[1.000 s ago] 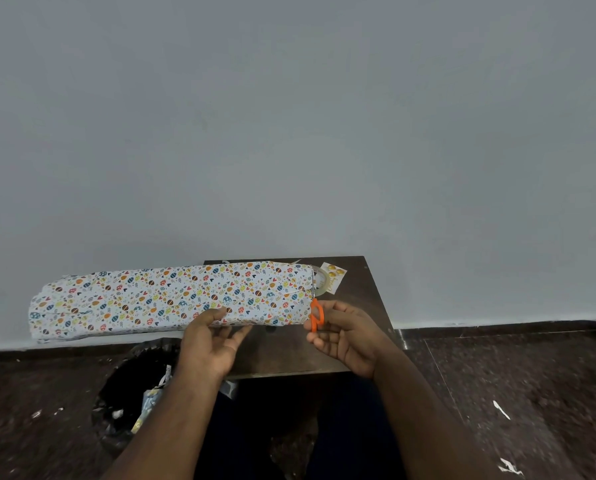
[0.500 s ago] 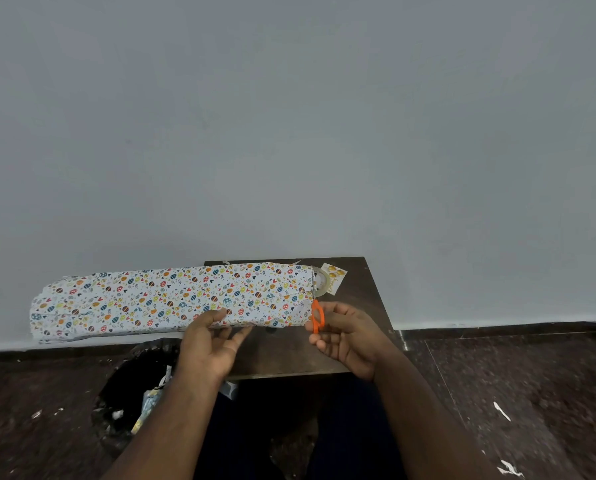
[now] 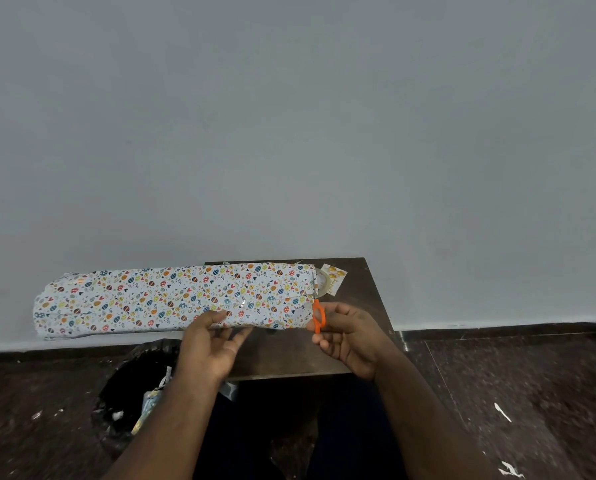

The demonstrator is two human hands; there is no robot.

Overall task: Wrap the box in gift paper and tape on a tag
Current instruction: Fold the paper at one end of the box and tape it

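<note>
Bin (image 3: 130,386): sitting lower left, holding paper scraps.
Gift paper (image 3: 172,299): lying mid-frame, overhanging the table (image 3: 365,306) leftward, barely shifting since a second ago.
Left hand (image 3: 213,344): fingers loose, resting against the paper's near edge.
Right hand (image 3: 348,336): grasping orange scissors (image 3: 318,315) at the right end, likely trimming.
Tag (image 3: 334,278): waiting upper right.
Box: not showing.

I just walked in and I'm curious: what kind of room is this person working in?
Probably a plain indoor room set up for simple craft work, not a shop. A small dark table stands against a bare grey wall, and a bin lined with a black bag sits on the speckled stone floor.
</note>
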